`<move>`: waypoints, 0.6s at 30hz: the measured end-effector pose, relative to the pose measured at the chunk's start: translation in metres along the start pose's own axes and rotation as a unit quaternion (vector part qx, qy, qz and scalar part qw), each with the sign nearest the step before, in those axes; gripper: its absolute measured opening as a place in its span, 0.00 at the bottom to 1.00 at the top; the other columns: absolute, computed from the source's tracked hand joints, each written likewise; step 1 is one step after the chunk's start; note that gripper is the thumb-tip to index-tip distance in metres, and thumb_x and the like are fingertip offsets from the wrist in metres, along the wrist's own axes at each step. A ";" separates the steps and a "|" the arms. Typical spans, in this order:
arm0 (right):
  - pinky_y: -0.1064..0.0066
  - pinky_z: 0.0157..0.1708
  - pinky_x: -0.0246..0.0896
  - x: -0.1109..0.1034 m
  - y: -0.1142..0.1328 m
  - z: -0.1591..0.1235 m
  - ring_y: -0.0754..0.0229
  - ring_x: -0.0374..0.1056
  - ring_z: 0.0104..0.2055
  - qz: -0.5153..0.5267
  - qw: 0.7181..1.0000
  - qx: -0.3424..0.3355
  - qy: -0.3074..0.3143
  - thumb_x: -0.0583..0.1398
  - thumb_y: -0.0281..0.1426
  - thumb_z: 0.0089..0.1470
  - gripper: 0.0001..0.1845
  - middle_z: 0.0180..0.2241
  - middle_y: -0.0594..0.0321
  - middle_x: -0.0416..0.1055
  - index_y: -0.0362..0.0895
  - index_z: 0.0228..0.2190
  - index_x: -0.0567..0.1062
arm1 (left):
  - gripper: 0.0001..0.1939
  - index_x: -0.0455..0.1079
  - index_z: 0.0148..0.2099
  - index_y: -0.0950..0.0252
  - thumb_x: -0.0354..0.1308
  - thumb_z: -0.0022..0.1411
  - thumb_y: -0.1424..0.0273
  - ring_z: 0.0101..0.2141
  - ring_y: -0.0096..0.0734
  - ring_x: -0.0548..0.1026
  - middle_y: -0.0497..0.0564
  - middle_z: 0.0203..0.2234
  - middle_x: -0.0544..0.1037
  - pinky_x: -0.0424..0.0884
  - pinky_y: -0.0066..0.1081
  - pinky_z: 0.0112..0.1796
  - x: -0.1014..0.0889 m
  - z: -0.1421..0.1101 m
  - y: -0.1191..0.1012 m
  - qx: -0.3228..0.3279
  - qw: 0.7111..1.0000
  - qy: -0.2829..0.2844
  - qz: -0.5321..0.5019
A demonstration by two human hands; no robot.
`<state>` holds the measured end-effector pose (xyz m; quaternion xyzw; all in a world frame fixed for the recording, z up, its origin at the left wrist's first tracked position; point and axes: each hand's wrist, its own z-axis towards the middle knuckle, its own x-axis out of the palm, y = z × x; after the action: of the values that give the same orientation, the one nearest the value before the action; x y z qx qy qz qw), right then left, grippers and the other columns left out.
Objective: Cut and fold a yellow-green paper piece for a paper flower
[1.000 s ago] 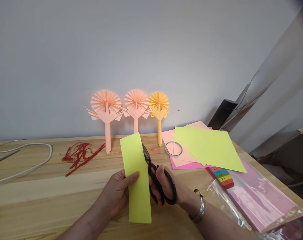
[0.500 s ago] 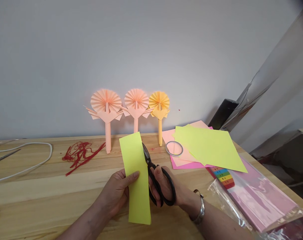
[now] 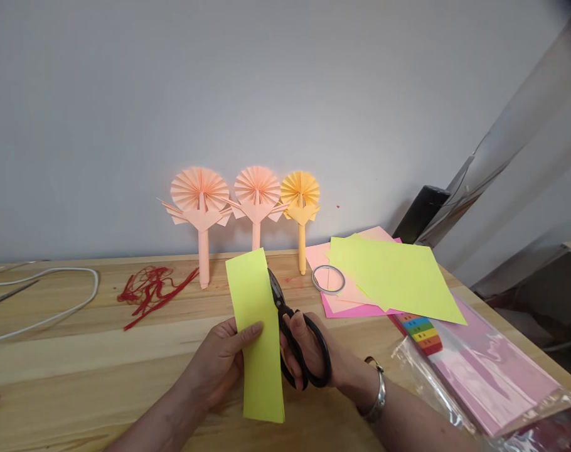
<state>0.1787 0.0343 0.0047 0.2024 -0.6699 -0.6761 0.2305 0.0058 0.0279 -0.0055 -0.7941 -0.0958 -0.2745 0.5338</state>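
yellow-green paper strip (image 3: 260, 351), long axis pointing away from the person, sits clamped between the left hand (image 3: 217, 358) fingers. right hand (image 3: 309, 355) fingers grip black-handled scissors (image 3: 304, 358) through the bows, blades just right of the strip's edge, so right hand is nearer that edge.

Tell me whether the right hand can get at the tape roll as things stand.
Probably, but not at once: the right hand is gripping black-handled scissors, though nothing stands between it and the tape roll.
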 end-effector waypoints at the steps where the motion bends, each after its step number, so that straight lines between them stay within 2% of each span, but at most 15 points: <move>1: 0.80 0.11 0.50 0.000 0.001 0.000 0.70 0.55 0.10 0.003 1.000 0.001 0.001 0.40 0.59 0.53 0.35 0.10 0.70 0.57 0.40 0.24 0.63 | 0.09 0.77 0.35 0.71 0.60 0.56 0.70 0.27 0.37 0.77 0.59 0.28 0.82 0.72 0.35 0.33 0.000 0.000 0.000 -0.001 1.000 0.001 0.000; 18: 0.80 0.11 0.50 0.001 0.004 -0.001 0.70 0.55 0.10 -0.002 1.000 -0.006 -0.008 0.41 0.56 0.56 0.33 0.10 0.69 0.57 0.40 0.23 0.63 | 0.09 0.78 0.36 0.70 0.61 0.55 0.71 0.27 0.38 0.78 0.59 0.28 0.82 0.72 0.36 0.32 -0.001 -0.001 0.000 -0.005 1.000 0.001 -0.007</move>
<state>0.1782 0.0327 0.0087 0.1967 -0.6671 -0.6824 0.2249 0.0053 0.0273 -0.0059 -0.7955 -0.0997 -0.2799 0.5281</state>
